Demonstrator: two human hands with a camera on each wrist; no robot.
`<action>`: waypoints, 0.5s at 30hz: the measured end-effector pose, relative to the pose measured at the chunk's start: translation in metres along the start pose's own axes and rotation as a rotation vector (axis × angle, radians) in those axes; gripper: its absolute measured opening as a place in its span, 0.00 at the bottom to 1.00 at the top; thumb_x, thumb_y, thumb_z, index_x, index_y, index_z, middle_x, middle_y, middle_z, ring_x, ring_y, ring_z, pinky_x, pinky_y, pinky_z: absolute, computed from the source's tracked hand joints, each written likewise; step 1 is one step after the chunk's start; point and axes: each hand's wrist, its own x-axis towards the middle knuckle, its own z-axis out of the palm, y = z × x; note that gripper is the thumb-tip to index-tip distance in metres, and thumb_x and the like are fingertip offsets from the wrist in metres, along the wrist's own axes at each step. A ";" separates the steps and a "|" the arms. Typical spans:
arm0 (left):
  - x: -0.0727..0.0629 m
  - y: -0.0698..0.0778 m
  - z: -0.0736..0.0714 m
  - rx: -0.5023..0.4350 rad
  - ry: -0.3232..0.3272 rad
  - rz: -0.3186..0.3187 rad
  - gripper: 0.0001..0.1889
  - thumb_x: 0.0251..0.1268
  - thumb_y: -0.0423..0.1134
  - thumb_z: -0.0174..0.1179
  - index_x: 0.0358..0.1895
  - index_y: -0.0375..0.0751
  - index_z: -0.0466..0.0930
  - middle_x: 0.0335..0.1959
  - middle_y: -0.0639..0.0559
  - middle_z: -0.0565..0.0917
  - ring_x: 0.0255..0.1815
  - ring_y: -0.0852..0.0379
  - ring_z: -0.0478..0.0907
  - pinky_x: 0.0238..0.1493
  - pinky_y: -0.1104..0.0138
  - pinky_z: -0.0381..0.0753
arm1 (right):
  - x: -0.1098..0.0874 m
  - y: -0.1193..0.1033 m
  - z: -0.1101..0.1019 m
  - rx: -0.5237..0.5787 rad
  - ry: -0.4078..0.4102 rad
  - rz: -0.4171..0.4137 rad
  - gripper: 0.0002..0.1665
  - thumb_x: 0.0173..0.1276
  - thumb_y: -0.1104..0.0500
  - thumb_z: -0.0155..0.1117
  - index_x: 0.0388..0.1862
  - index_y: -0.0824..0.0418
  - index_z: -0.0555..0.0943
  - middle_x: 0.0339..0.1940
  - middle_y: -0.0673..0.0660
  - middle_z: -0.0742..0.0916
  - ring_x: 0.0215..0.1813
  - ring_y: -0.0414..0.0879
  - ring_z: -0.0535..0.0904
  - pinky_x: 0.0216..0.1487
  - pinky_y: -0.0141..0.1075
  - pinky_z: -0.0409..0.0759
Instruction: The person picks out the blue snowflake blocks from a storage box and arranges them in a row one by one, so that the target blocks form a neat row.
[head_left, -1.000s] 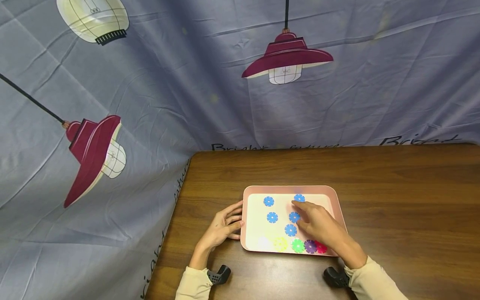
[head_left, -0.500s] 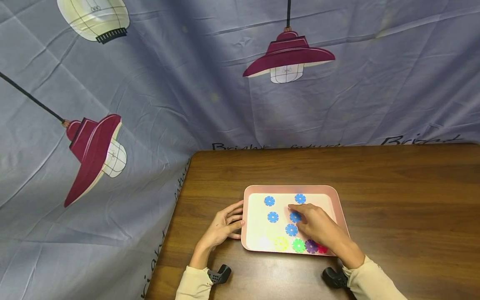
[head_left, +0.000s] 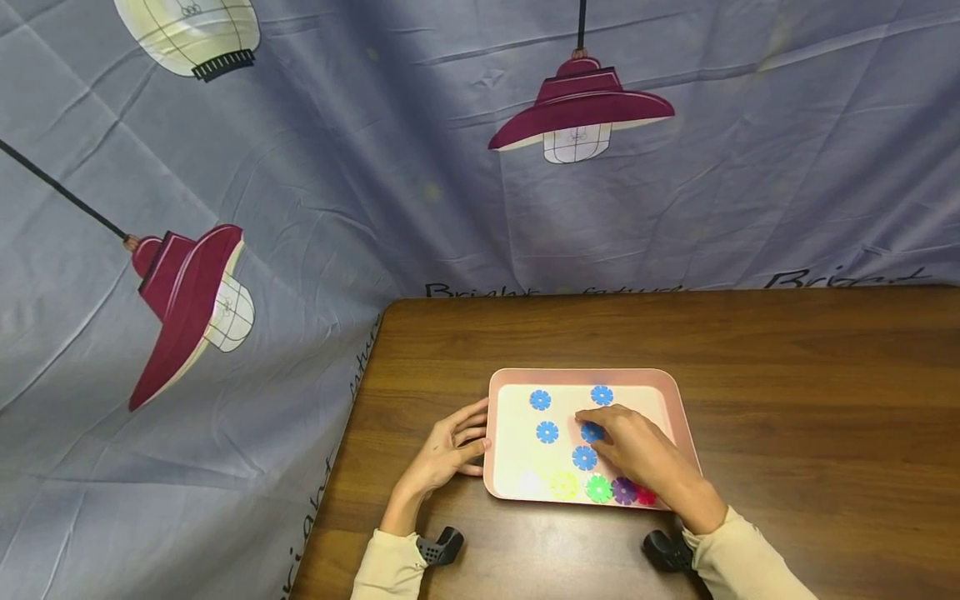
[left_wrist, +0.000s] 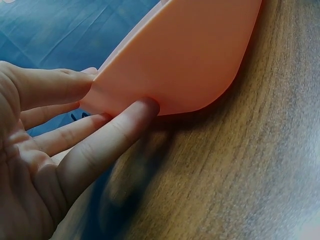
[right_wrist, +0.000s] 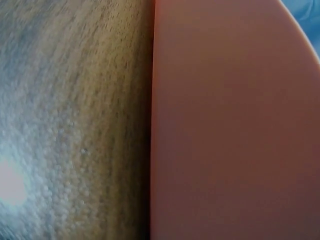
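Observation:
A shallow pink tray (head_left: 681,417) holds several blue notched flower discs (head_left: 547,432), plus a yellow disc (head_left: 564,485), a green disc (head_left: 599,488), a purple disc (head_left: 624,491) and a red disc (head_left: 645,496) along its near side. My left hand (head_left: 442,454) touches the tray's left wall with extended fingers; the left wrist view shows fingertips against the pink wall (left_wrist: 190,55). Over the tray's right half, my right hand (head_left: 637,446) has thumb and index finger spread about one blue disc (head_left: 592,432), partly hidden. Only the tray's outer wall (right_wrist: 230,120) and tabletop fill the right wrist view.
The tray stands on a brown wooden table (head_left: 810,400). A grey-blue curtain (head_left: 420,167) printed with lamps hangs behind and to the left of it. Black wrist devices (head_left: 441,547) are worn on both wrists.
My right index fingertip has moved slightly left and nearer, away from the far right blue disc. The left hand stays against the tray. The whole head view has shifted a little.

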 end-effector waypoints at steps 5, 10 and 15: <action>0.000 0.000 0.000 -0.007 -0.001 -0.005 0.32 0.70 0.26 0.56 0.75 0.35 0.58 0.67 0.28 0.66 0.63 0.33 0.69 0.35 0.51 0.87 | 0.001 0.000 0.000 -0.013 -0.004 -0.014 0.24 0.54 0.70 0.76 0.52 0.64 0.84 0.46 0.59 0.88 0.50 0.53 0.83 0.53 0.49 0.82; 0.000 -0.001 0.001 -0.008 0.001 -0.004 0.32 0.70 0.26 0.56 0.75 0.35 0.58 0.67 0.28 0.66 0.63 0.33 0.70 0.35 0.50 0.87 | 0.001 0.001 0.002 -0.012 0.010 -0.015 0.23 0.54 0.70 0.75 0.51 0.65 0.84 0.46 0.59 0.88 0.49 0.52 0.83 0.53 0.49 0.82; 0.000 -0.002 0.000 -0.007 0.000 -0.004 0.32 0.70 0.26 0.56 0.75 0.35 0.59 0.67 0.28 0.66 0.63 0.33 0.70 0.35 0.50 0.87 | 0.002 0.001 0.003 -0.004 0.028 -0.009 0.23 0.54 0.70 0.74 0.51 0.67 0.84 0.44 0.60 0.87 0.46 0.51 0.82 0.50 0.48 0.82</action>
